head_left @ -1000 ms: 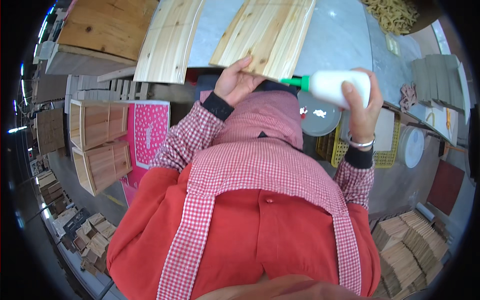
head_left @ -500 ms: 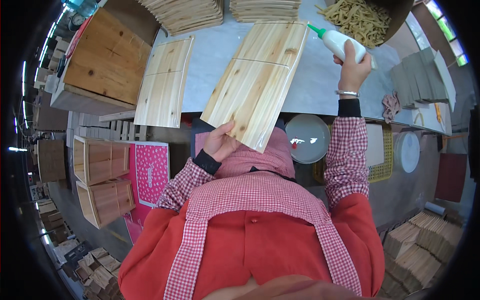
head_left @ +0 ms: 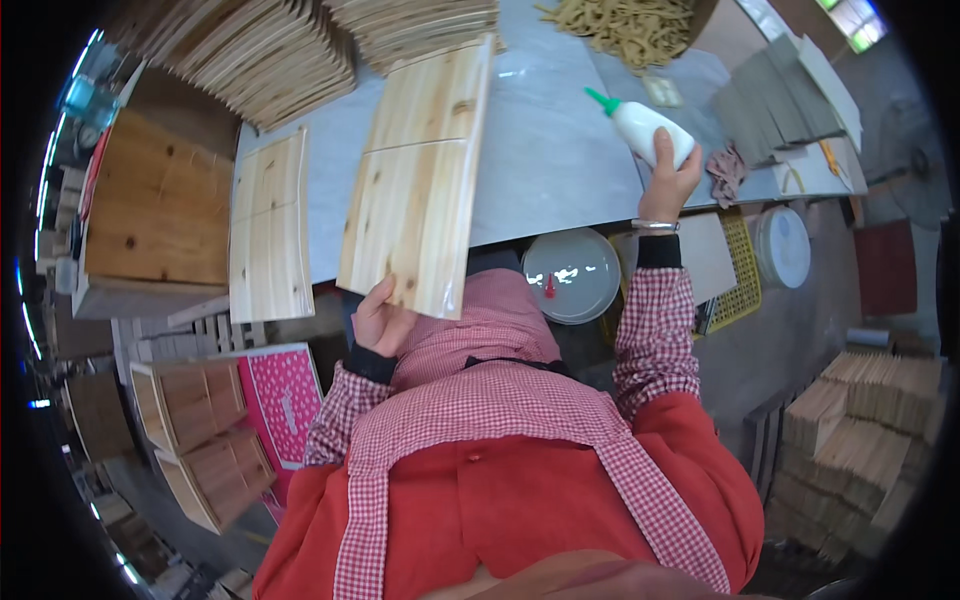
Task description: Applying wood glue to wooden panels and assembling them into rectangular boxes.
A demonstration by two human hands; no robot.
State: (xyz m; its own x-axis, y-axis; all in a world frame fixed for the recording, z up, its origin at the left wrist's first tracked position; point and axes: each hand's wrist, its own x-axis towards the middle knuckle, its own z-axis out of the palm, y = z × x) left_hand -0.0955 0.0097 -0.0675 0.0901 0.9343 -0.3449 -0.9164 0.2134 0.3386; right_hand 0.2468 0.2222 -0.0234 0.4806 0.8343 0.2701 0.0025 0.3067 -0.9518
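My left hand grips the near corner of a pale wooden board. A groove crosses the board near its far end, and a shiny line runs along its right edge. The board's far part reaches over the grey-white table. In my right hand is a white squeeze bottle with a green nozzle pointing up and left, held apart from the board. A second grooved board lies to the left, its near end past the table edge.
Stacks of thin boards line the table's far side, beside a heap of tan strips. Grey sheets and a crumpled cloth are at right. A round basin sits below the edge. A wooden box stands left.
The view has turned and shifted, so the table's things sit differently in it. The bottle's nozzle has come away from the board's far right corner. Both hands keep their holds.
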